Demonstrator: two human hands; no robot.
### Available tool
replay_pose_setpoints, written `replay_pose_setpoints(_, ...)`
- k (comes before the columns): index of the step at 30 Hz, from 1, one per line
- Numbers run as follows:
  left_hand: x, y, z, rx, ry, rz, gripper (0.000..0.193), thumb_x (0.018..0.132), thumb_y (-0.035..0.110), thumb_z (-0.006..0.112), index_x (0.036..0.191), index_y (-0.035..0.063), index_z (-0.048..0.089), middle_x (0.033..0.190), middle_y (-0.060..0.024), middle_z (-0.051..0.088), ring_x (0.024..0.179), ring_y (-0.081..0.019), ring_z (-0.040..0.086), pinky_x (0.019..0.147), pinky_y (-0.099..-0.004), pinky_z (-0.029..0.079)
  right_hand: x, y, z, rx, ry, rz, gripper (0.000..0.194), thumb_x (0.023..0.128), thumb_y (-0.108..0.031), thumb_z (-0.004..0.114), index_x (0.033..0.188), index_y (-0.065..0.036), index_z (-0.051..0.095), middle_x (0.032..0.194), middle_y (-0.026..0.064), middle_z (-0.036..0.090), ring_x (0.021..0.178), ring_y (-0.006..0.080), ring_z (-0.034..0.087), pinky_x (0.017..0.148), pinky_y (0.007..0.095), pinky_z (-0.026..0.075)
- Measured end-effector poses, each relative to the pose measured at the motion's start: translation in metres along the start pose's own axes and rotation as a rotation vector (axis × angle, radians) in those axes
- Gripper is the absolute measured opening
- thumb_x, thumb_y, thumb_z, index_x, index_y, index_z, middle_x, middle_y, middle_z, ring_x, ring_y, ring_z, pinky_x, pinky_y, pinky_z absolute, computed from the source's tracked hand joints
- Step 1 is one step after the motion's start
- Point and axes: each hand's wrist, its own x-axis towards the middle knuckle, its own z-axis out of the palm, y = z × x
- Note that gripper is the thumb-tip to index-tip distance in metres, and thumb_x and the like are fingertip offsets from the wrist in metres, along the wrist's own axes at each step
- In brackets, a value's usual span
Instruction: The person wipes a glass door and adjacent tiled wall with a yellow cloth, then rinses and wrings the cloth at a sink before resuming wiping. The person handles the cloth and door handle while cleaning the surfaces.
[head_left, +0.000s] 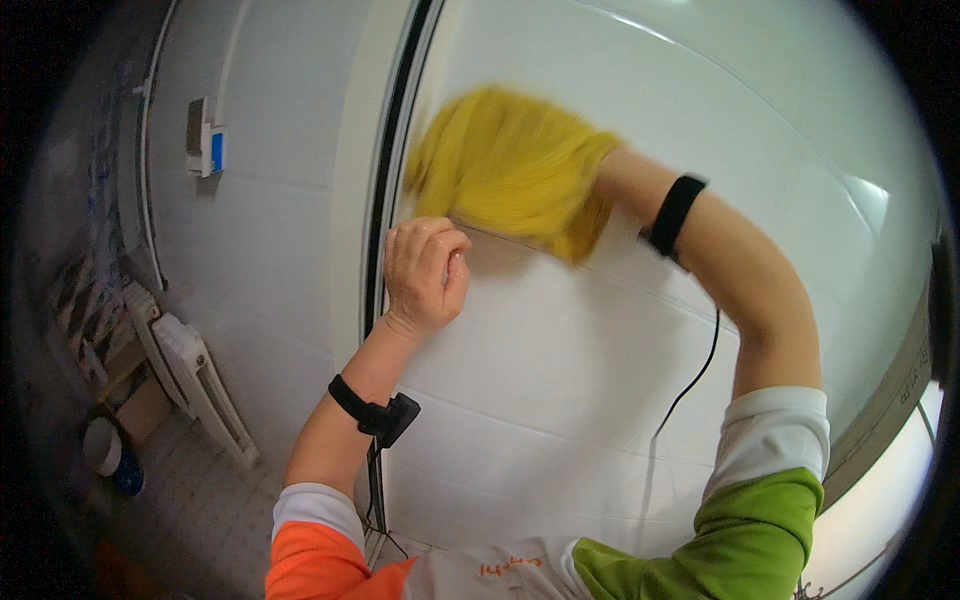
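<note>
A yellow cloth (510, 169), blurred by motion, lies spread over the upper part of a white tiled wall (540, 367). My right hand (604, 176) is mostly hidden under or behind the cloth, so its fingers cannot be seen. Just below the cloth's left part, my left hand (427, 274) has its fingers curled, beside the black-and-silver metal strip (382, 187) that runs along the wall's edge. Whether it grips anything is not clear. Both forearms wear black straps, the left one with a small black device (394, 420).
On the left wall is a small holder (201, 142) with a blue part. White radiator sections (206, 390) lean low at the left, near a white-and-blue bucket (112, 457) on the floor. A black cable (694, 382) hangs beneath my right forearm.
</note>
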Motion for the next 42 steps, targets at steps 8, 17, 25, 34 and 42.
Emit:
replay_pose_setpoints(8,0.019,-0.048,-0.015,0.257,-0.034,-0.272,0.078,0.095,0.036,0.063,0.155,0.0027,0.026,0.154,-0.0203,0.032,0.139,-0.0388,0.031,0.116,-0.0518,0.022,0.079,0.110,-0.028,-0.335,0.381,0.487,0.039,0.094,-0.031,0.060,0.131,-0.018,0.063,0.135,0.0103,0.061,0.127,0.0287,0.055,0.109,0.0384,0.043)
replay_pose_setpoints(17,-0.001,-0.054,-0.002,0.335,-0.031,-0.236,0.077,0.093,0.042,0.063,0.150,-0.0006,0.033,0.152,-0.0205,0.035,0.141,-0.0373,0.030,0.117,-0.0544,0.020,0.112,0.029,0.015,-0.176,0.313,-0.215,0.040,0.096,-0.033,0.059,0.133,-0.017,0.061,0.138,0.0116,0.059,0.129,0.0279,0.054,0.110,0.0378,0.042)
replay_pose_setpoints(25,0.004,-0.066,-0.003,0.301,0.059,-0.162,0.063,0.095,0.030,0.063,0.146,0.0007,0.040,0.148,-0.0175,0.043,0.138,-0.0338,0.038,0.117,-0.0514,0.026,0.099,0.063,0.004,0.014,0.265,0.128,0.041,0.092,-0.028,0.062,0.131,-0.013,0.060,0.135,0.0119,0.060,0.125,0.0304,0.056,0.108,0.0406,0.042)
replay_pose_setpoints(34,0.003,-0.071,-0.004,0.131,0.159,-0.171,0.048,0.095,0.014,0.054,0.141,0.0008,0.048,0.142,-0.0188,0.051,0.133,-0.0352,0.046,0.116,-0.0519,0.028,0.046,0.084,0.059,-0.256,0.540,0.467,0.048,0.091,-0.023,0.062,0.134,-0.006,0.052,0.136,0.0169,0.056,0.128,0.0357,0.052,0.113,0.0462,0.037)
replay_pose_setpoints(42,-0.003,-0.053,-0.014,-0.140,0.263,-0.374,0.035,0.099,0.008,0.045,0.132,-0.0013,0.055,0.131,-0.0163,0.058,0.124,-0.0334,0.053,0.108,-0.0424,0.041,-0.056,-0.120,0.108,0.758,0.168,0.332,0.023,0.091,-0.024,0.060,0.112,-0.016,0.066,0.113,0.0083,0.070,0.108,0.0316,0.064,0.092,0.0407,0.050)
